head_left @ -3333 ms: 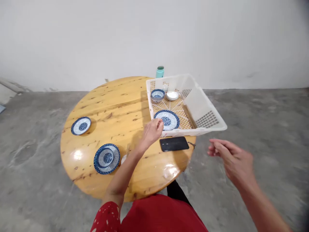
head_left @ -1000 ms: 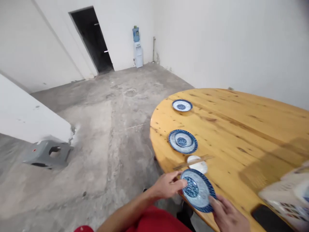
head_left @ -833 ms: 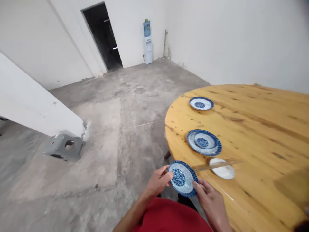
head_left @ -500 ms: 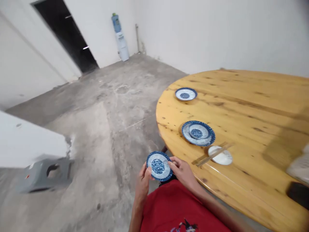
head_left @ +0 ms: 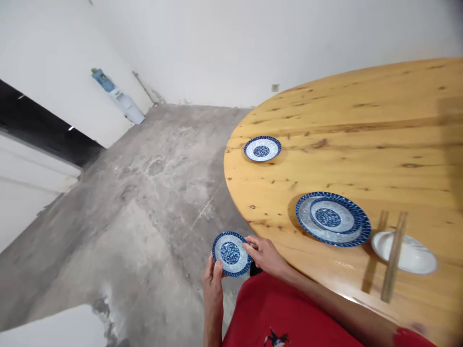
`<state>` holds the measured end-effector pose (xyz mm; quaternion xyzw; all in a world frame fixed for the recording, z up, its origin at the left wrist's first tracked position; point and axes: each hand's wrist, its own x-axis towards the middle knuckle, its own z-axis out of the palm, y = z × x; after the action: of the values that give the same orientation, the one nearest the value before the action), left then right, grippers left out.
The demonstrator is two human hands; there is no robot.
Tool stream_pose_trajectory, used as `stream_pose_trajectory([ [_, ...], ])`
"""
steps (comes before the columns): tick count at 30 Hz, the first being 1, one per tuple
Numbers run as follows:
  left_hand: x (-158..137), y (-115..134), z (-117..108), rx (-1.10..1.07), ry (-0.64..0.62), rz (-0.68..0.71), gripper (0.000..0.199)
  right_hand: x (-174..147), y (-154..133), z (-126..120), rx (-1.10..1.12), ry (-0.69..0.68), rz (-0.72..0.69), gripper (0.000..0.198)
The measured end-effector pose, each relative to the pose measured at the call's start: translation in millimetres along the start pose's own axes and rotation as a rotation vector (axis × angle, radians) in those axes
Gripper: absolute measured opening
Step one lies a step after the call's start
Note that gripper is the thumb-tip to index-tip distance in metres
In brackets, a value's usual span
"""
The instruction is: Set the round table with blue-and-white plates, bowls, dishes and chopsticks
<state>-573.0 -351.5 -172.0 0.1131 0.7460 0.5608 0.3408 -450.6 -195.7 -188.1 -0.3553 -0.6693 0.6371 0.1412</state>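
Our left hand point(head_left: 213, 279) and right hand point(head_left: 266, 256) pinch a small plate point(head_left: 231, 254) just beyond the table point(head_left: 347, 166); near its edge, a large plate point(head_left: 306, 224) carries a bowl point(head_left: 328, 218), and chopsticks point(head_left: 394, 260) cross a white dish point(head_left: 417, 256).

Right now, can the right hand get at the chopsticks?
Not yet, it seems: the right hand grips the small plate by its rim. Once it lets go, the way looks free: nothing covers the chopsticks, lying across the white dish.

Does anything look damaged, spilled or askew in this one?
One thing: the dark, ragged patch at the edge of the white pillar at lower left looks like chipped or stained plaster. No spill shows, and the held plate looks intact.
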Motion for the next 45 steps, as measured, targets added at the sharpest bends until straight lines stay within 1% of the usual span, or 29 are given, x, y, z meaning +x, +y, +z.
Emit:
stream_pose_trajectory([
  [4,47.9,15.8,-9.3,0.007,-0.057,-0.007,0.071,38.9,-11.7,11.2,-0.052,0.079,-0.024,0.033],
  [8,96.1,24.6,-8.6,0.021,-0.172,-0.014,0.069,67.3,-19.0,13.7,-0.083,0.187,-0.026,0.033],
  [11,137.7,40.7,-4.3,0.062,-0.326,0.007,0.068,86.5,-23.7,14.7,-0.067,0.32,0.003,0.033],
  [14,181.8,66.5,-1.5,0.141,-0.508,0.062,0.062,106.7,-30.2,21.3,-0.017,0.456,0.052,0.032],
  [18,242.1,104.2,-3.4,0.253,-0.727,0.135,0.054,137.7,-45.3,42.3,0.065,0.628,0.149,0.032],
  [21,285.0,127.3,-4.5,0.312,-0.865,0.2,0.049,161.9,-59.5,62.0,0.103,0.766,0.195,0.033],
  [24,320.1,143.4,0.1,0.343,-0.979,0.226,0.047,182.1,-71.9,76.6,0.111,0.885,0.234,0.035],
  [26,337.9,149.2,7.8,0.349,-1.053,0.204,0.048,191.9,-77.9,81.1,0.117,0.954,0.271,0.036],
  [28,351.8,150.9,19.5,0.347,-1.112,0.188,0.048,198.9,-81.8,80.8,0.125,1.017,0.314,0.038],
  [30,363.4,149.7,34.9,0.357,-1.12,0.194,0.046,204.6,-83.9,76.1,0.126,1.075,0.355,0.039],
  [32,374.0,148.6,53.8,0.378,-1.129,0.216,0.044,210.8,-84.8,67.3,0.119,1.133,0.39,0.039],
  [34,385.1,150.8,75.2,0.393,-1.176,0.222,0.044,219.4,-84.9,54.9,0.123,1.184,0.42,0.039],
  [37,403.6,163.7,108.4,0.423,-1.261,0.246,0.045,238.1,-84.3,31.0,0.162,1.239,0.439,0.039],
  [41,428.9,192.4,151.7,0.516,-1.329,0.305,0.044,266.9,-84.1,-6.7,0.174,1.275,0.419,0.038],
  [45,448.4,218.4,200.5,0.601,-1.358,0.442,0.035,287.8,-85.2,-48.4,0.132,1.316,0.394,0.035],
])
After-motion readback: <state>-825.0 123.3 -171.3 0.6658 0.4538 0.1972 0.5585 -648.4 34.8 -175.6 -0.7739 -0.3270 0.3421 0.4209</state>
